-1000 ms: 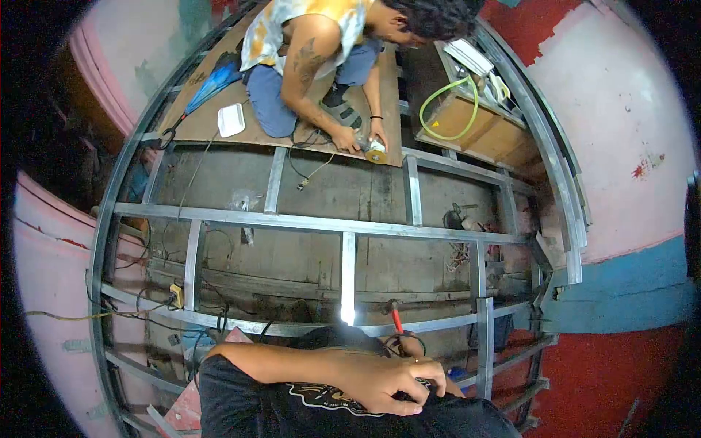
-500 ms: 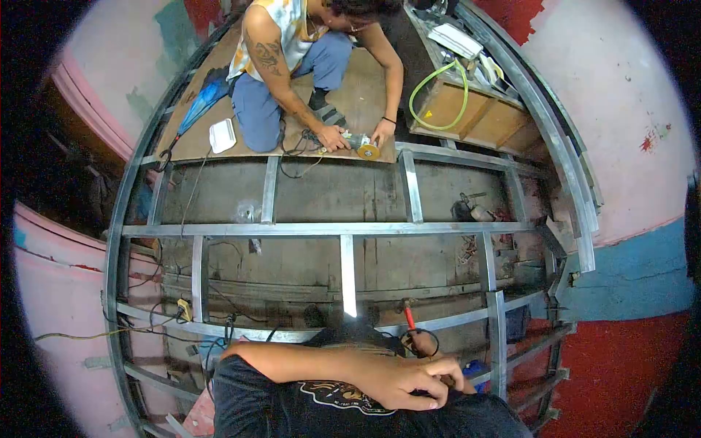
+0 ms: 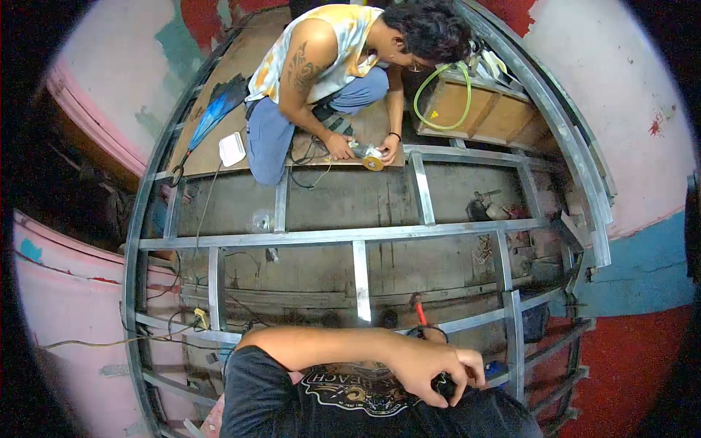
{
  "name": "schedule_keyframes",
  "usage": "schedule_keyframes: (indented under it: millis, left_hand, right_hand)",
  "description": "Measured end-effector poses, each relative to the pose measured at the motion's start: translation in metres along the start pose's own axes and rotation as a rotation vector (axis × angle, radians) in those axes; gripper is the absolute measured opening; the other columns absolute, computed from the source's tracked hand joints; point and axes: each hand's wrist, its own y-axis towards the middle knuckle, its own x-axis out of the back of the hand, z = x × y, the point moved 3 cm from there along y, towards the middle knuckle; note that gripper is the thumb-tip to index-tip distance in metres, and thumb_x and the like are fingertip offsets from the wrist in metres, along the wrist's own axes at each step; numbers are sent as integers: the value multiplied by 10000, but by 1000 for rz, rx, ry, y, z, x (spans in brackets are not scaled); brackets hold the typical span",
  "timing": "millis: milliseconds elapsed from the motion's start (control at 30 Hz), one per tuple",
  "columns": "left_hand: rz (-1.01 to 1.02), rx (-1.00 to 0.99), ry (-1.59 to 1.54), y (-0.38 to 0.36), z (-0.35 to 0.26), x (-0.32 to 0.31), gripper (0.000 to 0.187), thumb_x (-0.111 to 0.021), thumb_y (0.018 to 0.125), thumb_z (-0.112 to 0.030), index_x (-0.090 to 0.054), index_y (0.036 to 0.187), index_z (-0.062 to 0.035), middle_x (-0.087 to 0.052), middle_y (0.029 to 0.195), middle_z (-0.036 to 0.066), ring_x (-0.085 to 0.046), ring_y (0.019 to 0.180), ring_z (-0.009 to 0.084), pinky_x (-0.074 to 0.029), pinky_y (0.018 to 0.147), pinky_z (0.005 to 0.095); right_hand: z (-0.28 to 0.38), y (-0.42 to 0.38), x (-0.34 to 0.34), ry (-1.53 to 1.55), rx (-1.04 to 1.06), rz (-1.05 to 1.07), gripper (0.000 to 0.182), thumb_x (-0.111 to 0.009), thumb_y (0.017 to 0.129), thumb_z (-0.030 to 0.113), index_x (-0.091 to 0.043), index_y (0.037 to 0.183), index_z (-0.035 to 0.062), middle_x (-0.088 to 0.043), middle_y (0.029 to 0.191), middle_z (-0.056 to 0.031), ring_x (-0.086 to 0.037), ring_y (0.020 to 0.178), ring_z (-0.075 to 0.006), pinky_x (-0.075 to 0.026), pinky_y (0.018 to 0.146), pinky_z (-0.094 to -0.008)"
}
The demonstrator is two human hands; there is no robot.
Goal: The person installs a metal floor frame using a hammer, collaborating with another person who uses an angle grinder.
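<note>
Left hand (image 3: 438, 374): fingers curled over black shirt (image 3: 266, 401), can't tell if pinching anything
Right hand (image 3: 436, 334): mostly hidden, can't tell its grip tbh
Red-handled tool (image 3: 420, 314): near side, right by right hand
Other person (image 3: 314, 66): far, crouched, hands on grinder (image 3: 372, 163)

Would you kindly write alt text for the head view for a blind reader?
A crouching co-worker holds a power tool with a round yellow disc at the edge of a flat brown board. Nearer is an open frame of silver metal tubes, and the camera wearer's left hand is curled before a black printed shirt.
</note>
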Motion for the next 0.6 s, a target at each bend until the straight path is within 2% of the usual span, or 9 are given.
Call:
schedule_keyframes:
  millis: [67,133,167,200,267,333,400,467,600]
  left_hand:
    - [29,-17,38,7,1,-5,131,-838,895,-102,-743,967,-47,-531,1456,175,-516,1421,356,-440,1209,462]
    - [-47,-90,33,18,-3,-11,139,-849,871,-81,-727,925,-39,-547,1409,175,-540,1373,358,-458,1181,453]
    - [-134,-126,70,23,-5,-14,145,-829,892,-66,-693,931,-35,-558,1375,172,-565,1333,356,-473,1154,452]
    - [-127,-121,70,27,2,-21,145,-829,892,-66,-693,931,-35,-558,1375,172,-565,1333,356,-473,1154,452]
    - [-304,-244,172,33,12,-29,155,-807,913,-54,-661,960,-34,-562,1364,168,-582,1305,361,-487,1127,463]
    - [-291,-239,161,27,17,-32,154,-791,956,-71,-644,985,-35,-561,1374,171,-582,1310,358,-487,1122,470]
    - [-332,-83,113,15,23,-33,169,-790,993,-125,-646,976,-38,-556,1392,172,-582,1318,350,-483,1120,473]
    - [-245,9,27,6,17,-31,214,-782,1026,-205,-659,964,-42,-540,1406,185,-538,1383,355,-445,1158,484]
    - [-167,-3,-71,-10,16,-35,230,-795,1020,-225,-672,963,-40,-517,1468,187,-510,1407,366,-423,1173,508]
  right_hand:
    - [-3,-1,-3,-4,8,-2,462,-656,1082,473,-698,1003,19,-676,654,-106,-641,527,-264,-499,498,-447]
    - [1,-2,-5,-10,16,-2,464,-655,1082,475,-699,1000,20,-677,655,-107,-641,528,-265,-500,500,-449]
    - [1,-1,-7,-12,22,-2,465,-655,1082,476,-699,999,21,-677,655,-108,-641,529,-266,-500,501,-449]
    - [2,1,-9,-12,29,-3,465,-655,1082,476,-699,997,21,-677,655,-108,-642,529,-267,-501,502,-450]
    - [0,3,-12,-17,40,-1,467,-654,1082,478,-699,994,22,-677,655,-109,-642,531,-269,-501,504,-451]
    - [1,9,-9,-25,55,-8,468,-653,1081,480,-699,991,23,-677,656,-111,-643,532,-271,-502,505,-452]
    - [4,15,-4,-30,71,-19,469,-652,1081,481,-700,987,24,-678,656,-112,-643,533,-272,-503,507,-453]
    - [11,28,-4,-31,97,-28,471,-651,1081,483,-700,984,25,-678,657,-113,-644,535,-274,-503,509,-455]
    - [18,37,-9,-39,128,-25,474,-649,1080,486,-701,978,26,-678,657,-115,-645,537,-277,-505,513,-457]
